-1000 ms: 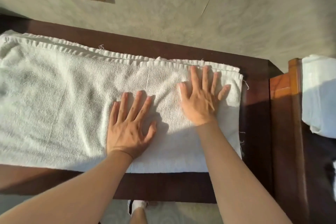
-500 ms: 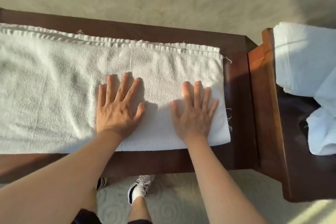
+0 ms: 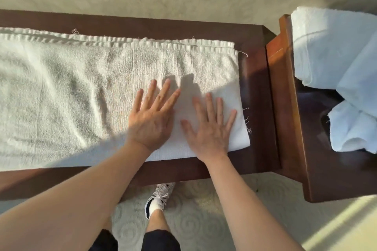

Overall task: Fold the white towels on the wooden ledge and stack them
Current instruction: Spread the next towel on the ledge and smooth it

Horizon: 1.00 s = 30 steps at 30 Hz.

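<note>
Head view: both hands are down flat on the white towel, which lies lengthwise along the wooden ledge across the middle of the frame. Left hand and right hand sit side by side near the towel's right end, fingers spread wide, palms pressing, gripping nothing. Frayed hem runs along the far edge; the right edge stops just short of the ledge's end, leaving a bare strip of wood. More white towels are bundled at far right, well apart. Patterned floor and a shoe show below.
</note>
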Each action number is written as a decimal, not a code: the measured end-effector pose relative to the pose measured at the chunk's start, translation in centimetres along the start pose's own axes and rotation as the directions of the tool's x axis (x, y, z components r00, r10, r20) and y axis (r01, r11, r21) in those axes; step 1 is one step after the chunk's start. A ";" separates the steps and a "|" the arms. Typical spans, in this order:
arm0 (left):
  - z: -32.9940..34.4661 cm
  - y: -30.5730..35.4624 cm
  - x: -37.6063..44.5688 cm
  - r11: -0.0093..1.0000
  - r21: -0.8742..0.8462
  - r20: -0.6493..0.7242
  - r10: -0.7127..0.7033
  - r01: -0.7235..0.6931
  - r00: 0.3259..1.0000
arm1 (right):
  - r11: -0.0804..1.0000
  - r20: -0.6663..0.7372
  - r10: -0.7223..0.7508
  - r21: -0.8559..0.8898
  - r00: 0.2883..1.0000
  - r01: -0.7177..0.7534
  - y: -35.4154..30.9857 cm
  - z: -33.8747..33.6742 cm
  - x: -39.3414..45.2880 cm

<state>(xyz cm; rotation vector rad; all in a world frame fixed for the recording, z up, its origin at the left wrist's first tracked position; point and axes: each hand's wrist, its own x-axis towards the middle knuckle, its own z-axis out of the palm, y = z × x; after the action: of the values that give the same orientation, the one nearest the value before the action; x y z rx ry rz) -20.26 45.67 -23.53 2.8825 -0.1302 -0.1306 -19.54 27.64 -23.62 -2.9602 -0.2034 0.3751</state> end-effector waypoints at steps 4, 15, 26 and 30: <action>1.4 2.7 0.7 0.999 0.008 0.077 -0.051 0.051 0.996 | 0.985 -0.210 0.078 0.166 0.975 -0.043 -0.9 -2.7 2.9; 1.6 2.6 1.1 0.997 0.051 0.076 -0.061 0.058 0.995 | 0.981 -0.102 0.195 0.017 0.975 -0.195 3.7 -4.6 16.4; 1.6 2.7 1.3 0.994 0.025 0.044 -0.104 0.103 0.994 | 0.997 -0.187 0.041 0.072 0.982 -0.028 0.5 -2.8 12.7; 1.8 2.6 1.4 0.994 0.030 0.043 -0.102 0.101 0.994 | 0.998 -0.128 -0.056 0.018 0.990 0.059 0.5 -1.3 4.7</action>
<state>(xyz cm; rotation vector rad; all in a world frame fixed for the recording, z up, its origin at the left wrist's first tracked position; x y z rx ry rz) -19.29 42.53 -24.73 2.9157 0.0064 -0.2130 -14.58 27.66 -23.55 -2.9357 -0.2671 0.1789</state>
